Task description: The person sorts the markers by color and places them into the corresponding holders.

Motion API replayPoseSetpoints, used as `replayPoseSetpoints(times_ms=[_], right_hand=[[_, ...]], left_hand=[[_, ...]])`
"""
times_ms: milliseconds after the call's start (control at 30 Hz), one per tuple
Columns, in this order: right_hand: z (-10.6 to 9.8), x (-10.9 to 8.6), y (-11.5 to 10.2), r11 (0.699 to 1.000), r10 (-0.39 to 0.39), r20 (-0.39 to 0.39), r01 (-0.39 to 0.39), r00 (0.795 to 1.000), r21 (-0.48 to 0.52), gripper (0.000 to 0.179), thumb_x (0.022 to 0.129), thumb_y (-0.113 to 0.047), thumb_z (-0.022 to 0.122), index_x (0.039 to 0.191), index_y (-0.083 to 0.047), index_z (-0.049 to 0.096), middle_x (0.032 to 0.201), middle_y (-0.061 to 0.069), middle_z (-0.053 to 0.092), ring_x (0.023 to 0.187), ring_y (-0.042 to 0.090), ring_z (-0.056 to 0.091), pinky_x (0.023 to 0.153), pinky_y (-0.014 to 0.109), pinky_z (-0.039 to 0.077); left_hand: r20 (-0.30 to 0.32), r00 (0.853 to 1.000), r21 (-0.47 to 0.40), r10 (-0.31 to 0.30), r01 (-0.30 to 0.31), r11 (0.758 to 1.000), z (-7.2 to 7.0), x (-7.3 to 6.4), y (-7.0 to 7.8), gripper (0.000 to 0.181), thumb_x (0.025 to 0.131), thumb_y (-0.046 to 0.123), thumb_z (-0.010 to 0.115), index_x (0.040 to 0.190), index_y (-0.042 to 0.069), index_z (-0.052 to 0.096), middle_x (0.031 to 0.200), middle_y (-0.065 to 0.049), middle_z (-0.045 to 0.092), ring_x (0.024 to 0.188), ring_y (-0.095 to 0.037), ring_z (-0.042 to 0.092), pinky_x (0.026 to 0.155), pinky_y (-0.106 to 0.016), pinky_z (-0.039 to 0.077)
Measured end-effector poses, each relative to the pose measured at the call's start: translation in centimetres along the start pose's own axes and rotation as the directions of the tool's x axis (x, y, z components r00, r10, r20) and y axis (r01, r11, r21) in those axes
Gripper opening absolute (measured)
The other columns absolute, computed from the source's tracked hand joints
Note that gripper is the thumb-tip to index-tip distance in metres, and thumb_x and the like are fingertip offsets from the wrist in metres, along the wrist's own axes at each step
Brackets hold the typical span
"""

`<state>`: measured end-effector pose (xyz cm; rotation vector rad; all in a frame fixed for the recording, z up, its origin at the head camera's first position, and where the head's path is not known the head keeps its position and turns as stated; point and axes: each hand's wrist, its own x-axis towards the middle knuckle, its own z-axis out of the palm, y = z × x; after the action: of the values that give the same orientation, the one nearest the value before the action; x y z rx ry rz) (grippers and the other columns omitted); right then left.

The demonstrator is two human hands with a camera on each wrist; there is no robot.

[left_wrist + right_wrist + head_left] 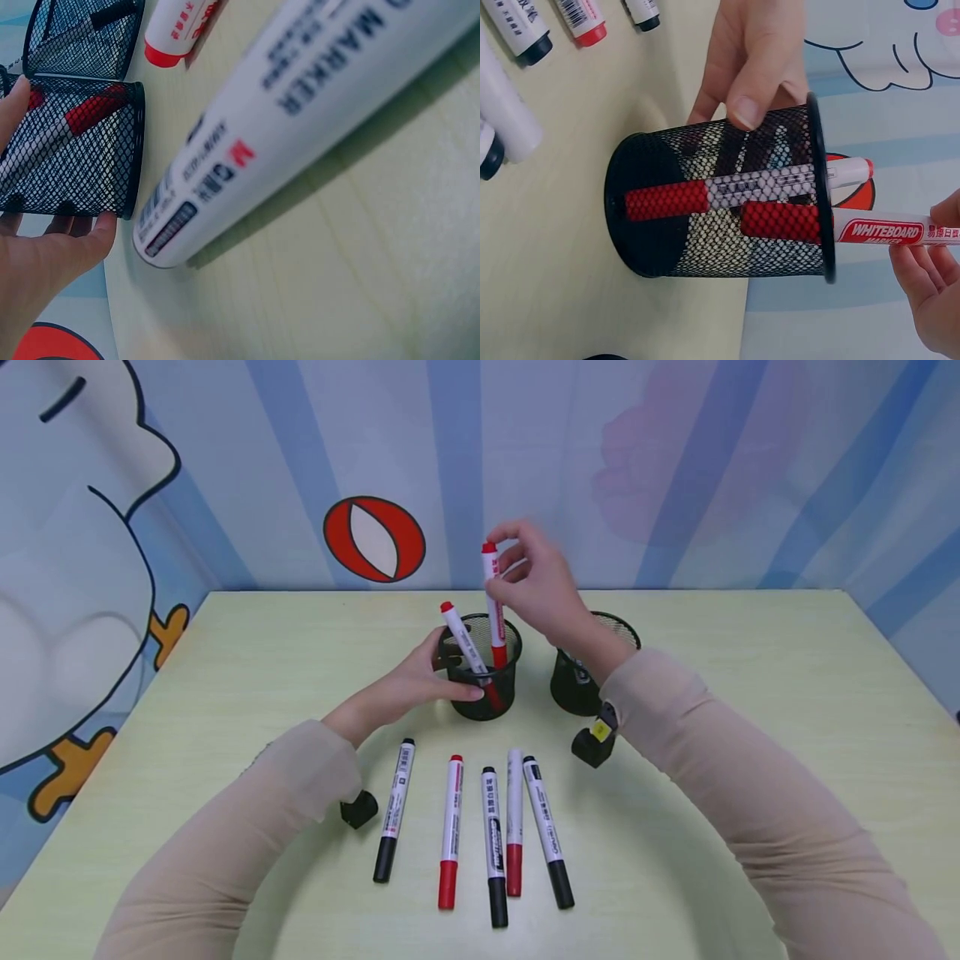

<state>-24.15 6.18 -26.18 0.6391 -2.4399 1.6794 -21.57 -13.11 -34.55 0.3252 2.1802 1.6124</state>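
My left hand [405, 683] grips the side of a black mesh pen cup [507, 692], thumb near its front and fingers behind. One red-capped marker [465, 639] leans inside it. My right hand [542, 581] pinches a red whiteboard marker [881, 230] near its upper end. That marker stands nearly upright, its red cap below the cup's rim and above the cup's floor in the right wrist view. In the left wrist view, the left fingers [79, 225] press against the mesh.
A second black mesh cup [573, 691] stands to the right, partly behind the right forearm; a black-capped marker [75, 37] lies in it. Several red and black markers lie in front, including a black one [395, 810] and a red one [452, 831]. A patterned backdrop [525, 460] rises behind the table.
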Motion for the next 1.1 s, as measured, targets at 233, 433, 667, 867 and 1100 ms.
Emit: replayPoseSetpoints(times_ms=[233,433,667,867,1100], right_hand=[[0.6,-0.6,0.7,0.997,0.011,0.036,-0.009,0.999,-0.072,0.039,0.086,-0.005,0.062,0.121,-0.011,0.047,0.098,0.01,0.052,0.084,0.023,0.054,0.069,0.035,0.051],[1.0,-0.9,1.4,0.996,0.001,0.071,0.005,0.997,-0.093,0.039,0.085,-0.004,0.062,0.121,-0.011,0.048,0.098,0.01,0.052,0.084,0.023,0.053,0.068,0.035,0.051],[1.4,-1.1,2.1,0.993,-0.024,0.116,0.037,0.993,-0.115,0.037,0.085,-0.003,0.061,0.119,-0.012,0.048,0.096,0.008,0.054,0.083,0.022,0.054,0.064,0.034,0.051],[1.7,-1.3,2.3,0.989,-0.027,0.138,0.046,0.99,-0.14,0.038,0.085,-0.004,0.063,0.119,-0.011,0.048,0.095,0.008,0.055,0.082,0.021,0.055,0.067,0.033,0.051],[2.0,-1.4,2.3,0.98,-0.055,0.189,0.089,0.981,-0.179,0.039,0.085,-0.002,0.062,0.12,-0.008,0.046,0.093,0.01,0.054,0.079,0.021,0.056,0.064,0.03,0.051]], left_hand=[[0.0,1.0,-0.004,0.005,-0.005,1.0,0.0,0.1,0.0,0.089,0.078,0.018,0.074,0.146,0.021,0.017,0.146,-0.003,0.027,0.133,-0.028,0.022,0.106,-0.051,0.026],[0.004,1.0,-0.004,0.002,-0.002,1.0,0.0,0.2,0.0,0.09,0.078,0.019,0.075,0.146,0.02,0.016,0.146,-0.004,0.027,0.132,-0.028,0.023,0.106,-0.051,0.025],[0.011,1.0,-0.022,0.013,-0.012,1.0,0.1,0.1,0.0,0.087,0.079,0.018,0.074,0.145,0.021,0.017,0.144,-0.003,0.029,0.131,-0.026,0.025,0.106,-0.05,0.026],[0.013,1.0,-0.023,0.025,-0.025,0.999,0.2,0.0,0.2,0.086,0.079,0.017,0.073,0.145,0.021,0.018,0.144,-0.003,0.029,0.13,-0.026,0.025,0.105,-0.05,0.027],[0.013,1.0,-0.024,0.022,-0.022,0.999,0.2,0.1,0.1,0.085,0.08,0.016,0.072,0.145,0.021,0.018,0.144,-0.003,0.028,0.131,-0.025,0.023,0.106,-0.051,0.026]])
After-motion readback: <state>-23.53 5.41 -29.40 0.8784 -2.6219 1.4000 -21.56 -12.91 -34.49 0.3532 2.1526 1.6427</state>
